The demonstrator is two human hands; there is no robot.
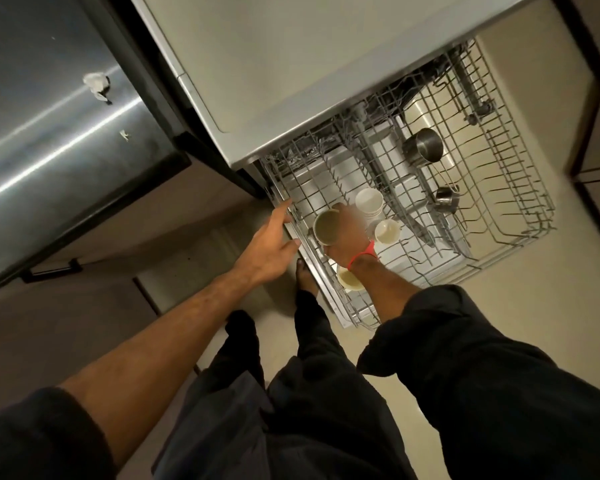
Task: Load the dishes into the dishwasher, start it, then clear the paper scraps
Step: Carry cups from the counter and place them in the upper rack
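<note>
Your left hand (269, 242) rests with fingers straight and loosely spread on the dishwasher rack (430, 216) rail, while just beside them your right hand (349, 237) curls around a pale cup (326, 227) over the rack, white cups (369, 200) just beyond its fingers.

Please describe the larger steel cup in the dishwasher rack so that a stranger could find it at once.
Start at the pulled-out wire rack of the dishwasher. In its far middle part lies the larger steel cup, tipped on its side. Unlike the white cups nearby it is shiny metal, and it is bigger than the small steel cup nearer the person.
</note>
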